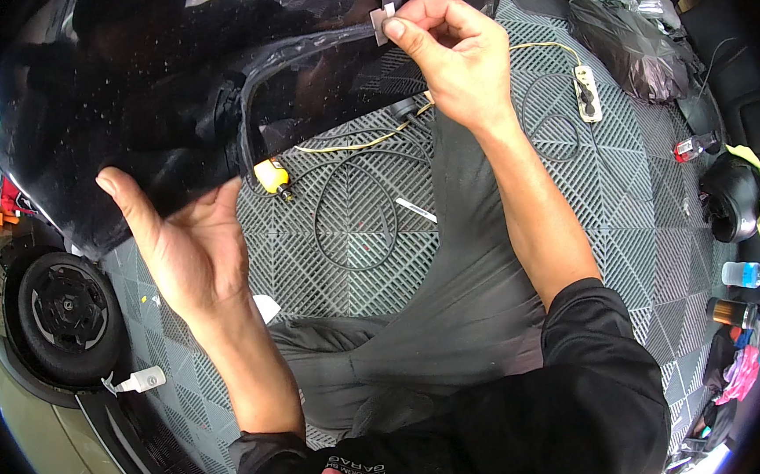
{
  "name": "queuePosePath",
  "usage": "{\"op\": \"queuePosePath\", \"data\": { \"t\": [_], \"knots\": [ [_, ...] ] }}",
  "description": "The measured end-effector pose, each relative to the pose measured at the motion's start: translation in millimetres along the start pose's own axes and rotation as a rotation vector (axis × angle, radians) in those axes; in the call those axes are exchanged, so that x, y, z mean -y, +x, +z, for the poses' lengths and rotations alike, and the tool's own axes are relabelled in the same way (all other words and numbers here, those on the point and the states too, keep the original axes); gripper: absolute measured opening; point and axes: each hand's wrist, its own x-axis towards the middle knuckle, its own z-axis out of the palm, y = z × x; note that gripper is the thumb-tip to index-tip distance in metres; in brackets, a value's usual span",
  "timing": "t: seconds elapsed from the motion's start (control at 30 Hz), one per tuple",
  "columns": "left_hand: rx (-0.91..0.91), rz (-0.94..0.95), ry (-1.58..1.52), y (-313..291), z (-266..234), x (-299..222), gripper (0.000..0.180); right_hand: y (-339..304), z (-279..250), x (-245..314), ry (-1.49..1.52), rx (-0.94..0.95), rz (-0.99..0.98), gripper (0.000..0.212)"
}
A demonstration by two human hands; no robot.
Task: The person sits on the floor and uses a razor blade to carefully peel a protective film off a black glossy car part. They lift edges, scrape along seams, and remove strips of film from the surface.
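A large glossy black panel [159,103], speckled with dust, spans the upper left. My left hand [200,254] grips its lower edge, the thumb on the near face and the other fingers partly hidden behind. A dark strip or wire [296,47] runs along the panel and bends downward. At that strip's right end, my right hand [469,63] pinches a small flat pale-grey piece [379,27] between thumb and forefinger, against the panel. Whether this piece is tape or a small blade is unclear.
On the grey slatted floor lie a yellow bottle [271,176], a looped black cable [318,232] and a white power strip [587,95]. At left stands a green car [46,436] with its wheel [67,305], near a spray bottle [148,379]. Plastic bags [636,52] sit at the upper right.
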Motion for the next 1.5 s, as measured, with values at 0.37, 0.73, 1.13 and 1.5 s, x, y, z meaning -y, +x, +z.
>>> {"op": "queuePosePath", "data": {
  "t": [0.37, 0.73, 1.13, 1.5],
  "knots": [
    [-0.078, -0.018, 0.020, 11, -10, -5, 0.065, 9, -29, -2, 0.327, 0.293, 0.108, 0.021],
    [-0.148, -0.023, 0.048, 11, -15, -2, 0.069, 1, -55, -2, 0.280, 0.256, 0.199, 0.021],
    [-0.106, 0.009, 0.083, 3, -8, 5, 0.073, -26, -70, 33, 0.110, 0.361, 0.229, 0.034],
    [-0.066, 0.034, 0.008, 3, -8, 4, 0.067, -17, -31, 48, -0.645, 0.555, -0.043, 0.105]
  ]
}}
